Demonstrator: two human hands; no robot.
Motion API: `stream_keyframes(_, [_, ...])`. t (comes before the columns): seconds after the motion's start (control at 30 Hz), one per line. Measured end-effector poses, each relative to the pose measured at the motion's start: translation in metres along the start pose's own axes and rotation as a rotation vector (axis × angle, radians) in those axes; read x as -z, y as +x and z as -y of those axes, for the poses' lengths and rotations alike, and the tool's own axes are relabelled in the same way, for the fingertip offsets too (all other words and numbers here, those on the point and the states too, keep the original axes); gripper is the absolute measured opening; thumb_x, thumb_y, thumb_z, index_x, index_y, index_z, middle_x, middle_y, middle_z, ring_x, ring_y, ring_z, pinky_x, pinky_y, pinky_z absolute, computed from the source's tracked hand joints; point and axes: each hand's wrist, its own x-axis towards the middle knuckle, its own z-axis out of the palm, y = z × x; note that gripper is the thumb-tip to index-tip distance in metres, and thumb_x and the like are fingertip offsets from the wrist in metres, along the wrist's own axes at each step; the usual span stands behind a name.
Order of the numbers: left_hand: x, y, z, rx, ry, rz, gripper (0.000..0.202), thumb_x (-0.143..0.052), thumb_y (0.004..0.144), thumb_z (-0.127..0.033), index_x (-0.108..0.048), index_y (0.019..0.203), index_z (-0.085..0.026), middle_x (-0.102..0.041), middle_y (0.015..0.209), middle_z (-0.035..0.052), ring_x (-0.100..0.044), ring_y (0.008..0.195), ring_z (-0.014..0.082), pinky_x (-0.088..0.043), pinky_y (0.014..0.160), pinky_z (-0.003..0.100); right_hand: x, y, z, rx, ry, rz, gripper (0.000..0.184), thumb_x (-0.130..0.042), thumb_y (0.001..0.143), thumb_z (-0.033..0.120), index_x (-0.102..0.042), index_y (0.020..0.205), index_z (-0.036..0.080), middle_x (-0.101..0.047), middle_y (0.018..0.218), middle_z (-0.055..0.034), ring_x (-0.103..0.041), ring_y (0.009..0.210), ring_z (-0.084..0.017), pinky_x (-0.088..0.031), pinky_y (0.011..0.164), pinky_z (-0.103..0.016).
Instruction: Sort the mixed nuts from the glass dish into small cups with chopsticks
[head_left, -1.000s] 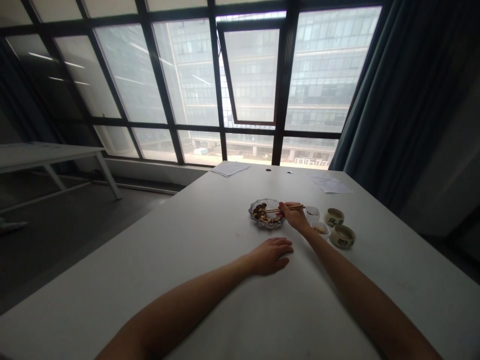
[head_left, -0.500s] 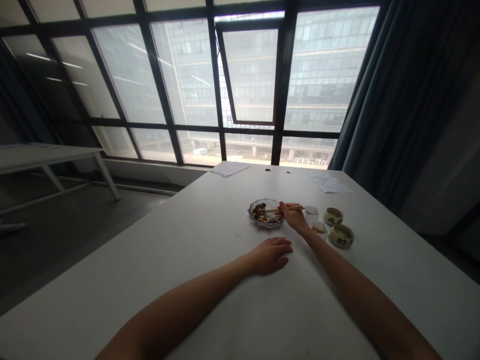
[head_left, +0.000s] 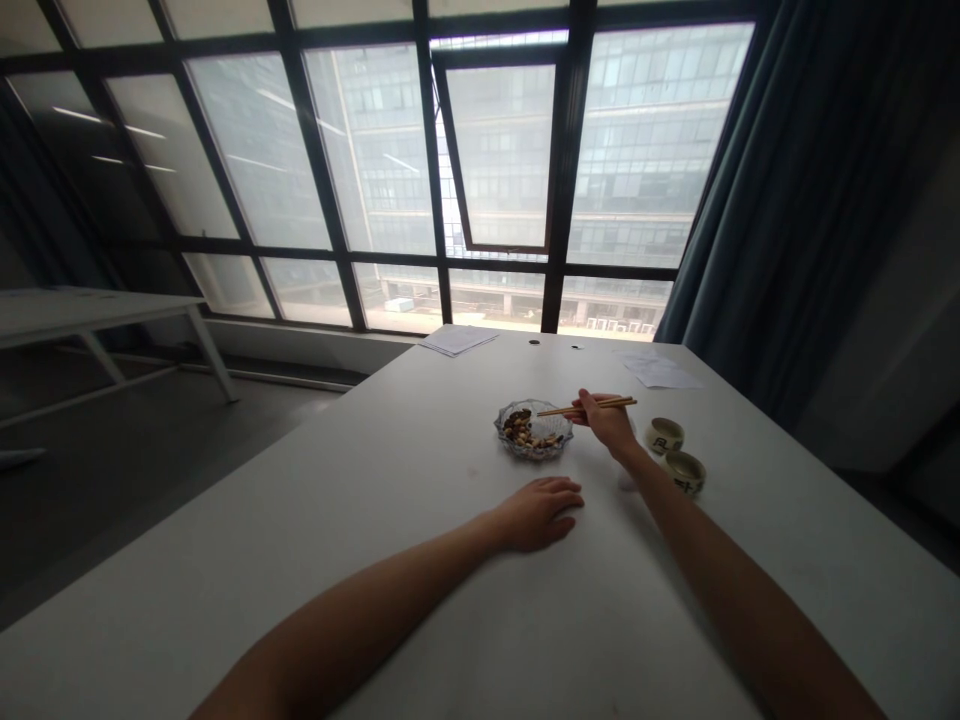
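Glass panes in dark frames make up the wide window (head_left: 375, 150) across the back, with a dark teal curtain (head_left: 810, 200) hanging to its right. Below them the white tabletop (head_left: 390, 500) stretches toward the camera, with sheets of paper (head_left: 459, 339) lying near its far edge. The left hand (head_left: 538, 512) lies palm down on the tabletop, its fingers loosely spread and holding nothing. The right hand (head_left: 607, 422) is raised just above the surface, its fingers closed around a pair of wooden chopsticks (head_left: 586, 407). A glass dish (head_left: 534, 430) of nuts and other small pieces sits just left of that hand, well beyond the left hand. Two pale ceramic cups (head_left: 664, 435) stand to the right of the wrist. The chopsticks lie nearly level, their tips over the dish's right side; whether they pinch anything is too small to tell.
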Motion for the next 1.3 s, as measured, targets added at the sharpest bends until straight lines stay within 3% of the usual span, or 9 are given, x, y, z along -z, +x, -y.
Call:
stream_keyframes(0.33, [-0.001,-0.001,0.001,0.004,-0.002,-0.008,0.037,-0.057,0.089,-0.027,-0.058,0.126,-0.023,-0.054,0.140,0.0072,-0.048,0.131,0.0226,-0.035,0.113,0.036,-0.015,-0.002,-0.025,0.094,-0.152,0.141,0.042,-0.068,0.075,0.060,-0.063,0.066,0.019,-0.071,0.060,-0.0065,-0.073,0.061,-0.025,-0.059,0.053,-0.030])
stream_keyframes(0.97, [-0.001,0.002,-0.002,0.008,-0.012,-0.001,0.037,-0.055,0.089,-0.029,-0.059,0.126,-0.024,-0.054,0.141,0.0074,-0.049,0.131,0.0237,-0.035,0.113,0.037,-0.018,0.000,-0.046,0.123,-0.150,0.126,0.046,-0.067,0.072,0.065,-0.061,0.065,0.020,-0.071,0.060,-0.0063,-0.073,0.061,-0.025,-0.058,0.052,-0.030])
stream_keyframes(1.3, [-0.002,0.002,-0.001,0.003,0.004,-0.008,0.037,-0.056,0.090,-0.029,-0.059,0.126,-0.023,-0.055,0.140,0.0070,-0.049,0.131,0.0231,-0.035,0.113,0.035,-0.019,-0.003,-0.041,0.109,-0.141,0.117,0.045,-0.066,0.072,0.066,-0.058,0.063,0.022,-0.068,0.058,-0.0043,-0.072,0.063,-0.025,-0.058,0.054,-0.030])
